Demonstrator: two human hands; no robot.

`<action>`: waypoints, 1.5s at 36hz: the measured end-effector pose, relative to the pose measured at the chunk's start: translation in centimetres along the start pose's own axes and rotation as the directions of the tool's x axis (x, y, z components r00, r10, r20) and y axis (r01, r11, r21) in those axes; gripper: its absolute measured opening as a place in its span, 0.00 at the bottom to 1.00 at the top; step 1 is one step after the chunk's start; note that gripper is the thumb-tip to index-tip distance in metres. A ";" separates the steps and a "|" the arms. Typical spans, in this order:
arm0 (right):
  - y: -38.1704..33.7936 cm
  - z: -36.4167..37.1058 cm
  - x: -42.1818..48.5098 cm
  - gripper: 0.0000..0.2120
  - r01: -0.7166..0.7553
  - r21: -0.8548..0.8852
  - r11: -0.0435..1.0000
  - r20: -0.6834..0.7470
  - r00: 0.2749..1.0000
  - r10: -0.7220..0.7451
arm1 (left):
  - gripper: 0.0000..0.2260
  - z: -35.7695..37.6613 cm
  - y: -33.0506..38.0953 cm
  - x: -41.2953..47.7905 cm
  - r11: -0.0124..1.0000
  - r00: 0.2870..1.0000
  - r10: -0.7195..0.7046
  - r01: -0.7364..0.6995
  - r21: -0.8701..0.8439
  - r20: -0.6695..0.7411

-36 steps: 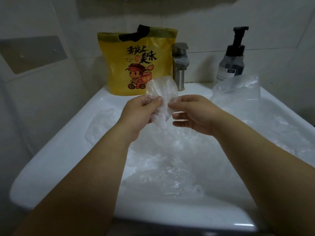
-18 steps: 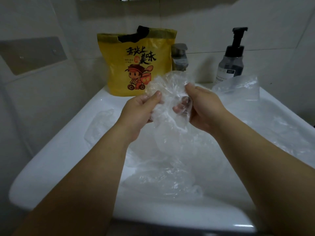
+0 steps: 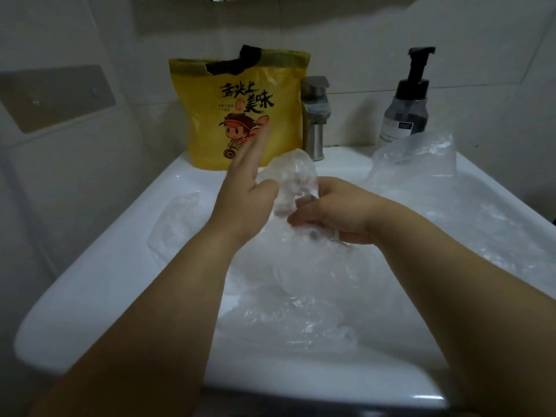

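One crumpled plastic bag (image 3: pixel 293 182) stands bunched above the sink (image 3: pixel 120 251), its long axis roughly upright, rising from the right hand (image 3: pixel 334 212), whose fingers curl round its lower part; the left hand (image 3: pixel 243 191) is just beside it on the left, fingers straight and blurred, holding nothing; half a second ago that hand pinched the bag too; loose film (image 3: pixel 301 320) lies in the basin below; a yellow bag (image 3: pixel 240 109) stands behind.

Yellow bag (image 3: pixel 210 115), faucet (image 3: pixel 314 124) and pump bottle (image 3: pixel 406 115) block the back; crumpled plastic (image 3: pixel 301 320) fills the basin (image 3: pixel 120 266).
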State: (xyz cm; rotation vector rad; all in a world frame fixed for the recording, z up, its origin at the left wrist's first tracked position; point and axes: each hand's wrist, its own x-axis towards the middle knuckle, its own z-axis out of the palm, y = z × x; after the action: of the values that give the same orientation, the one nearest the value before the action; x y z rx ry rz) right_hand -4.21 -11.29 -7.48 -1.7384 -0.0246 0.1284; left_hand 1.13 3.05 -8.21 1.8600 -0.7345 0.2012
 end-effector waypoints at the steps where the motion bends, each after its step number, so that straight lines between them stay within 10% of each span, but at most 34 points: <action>1: 0.0 -0.1 0.0 0.12 -0.003 0.007 1.000 -0.005 1.000 0.003 | 0.32 -0.1 0.0 -0.1 0.999 0.997 -0.025 0.028 -0.037 0.075; 8: -0.3 -0.4 -0.4 0.11 -0.005 -0.022 1.000 -0.062 0.998 0.003 | 0.09 -0.5 -0.7 0.0 0.996 0.984 -0.083 0.075 0.056 0.160; 13: -0.5 -1.7 -0.5 0.26 -0.167 -0.189 0.968 -0.038 0.986 0.163 | 0.07 -1.2 -1.5 0.6 0.988 0.990 -0.140 0.138 0.072 0.018; 17: 0.2 -1.9 -0.1 0.20 -0.187 -0.367 0.911 -0.253 0.963 0.096 | 0.09 -1.8 -1.1 1.1 0.943 0.945 -0.320 0.310 -0.120 -0.072; 29: 0.1 -2.7 0.5 0.06 0.001 0.137 0.991 -0.543 0.837 0.074 | 0.06 -2.5 -0.5 1.2 0.773 0.905 -0.400 0.419 -0.477 0.146; 38: 0.1 -2.6 0.0 0.05 -0.089 0.084 0.993 -0.448 0.886 0.117 | 0.12 -3.0 0.6 1.1 0.463 0.886 -0.399 0.416 -0.783 0.235; 44: -0.6 -3.1 -0.3 0.12 0.097 0.520 0.849 -0.276 0.959 0.059 | 0.21 -3.0 1.7 0.5 0.394 0.888 -0.346 0.430 -0.812 0.302; 49: -1.1 -3.3 -0.3 0.10 0.203 0.675 0.709 -0.306 0.952 0.019 | 0.16 -3.1 0.9 0.6 0.516 0.861 -0.424 0.485 -0.706 0.281; 54: -1.0 -3.3 -0.5 0.07 0.199 0.628 0.752 -0.375 0.924 0.069 | 0.11 -1.9 -2.1 1.1 0.861 0.861 -0.507 0.508 0.025 -0.035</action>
State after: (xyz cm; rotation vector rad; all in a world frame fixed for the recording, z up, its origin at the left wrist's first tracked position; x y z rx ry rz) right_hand -4.37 -14.36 -5.90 -1.0167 0.2220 -0.2376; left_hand 3.63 4.77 -8.60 2.0110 -0.1987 -0.1053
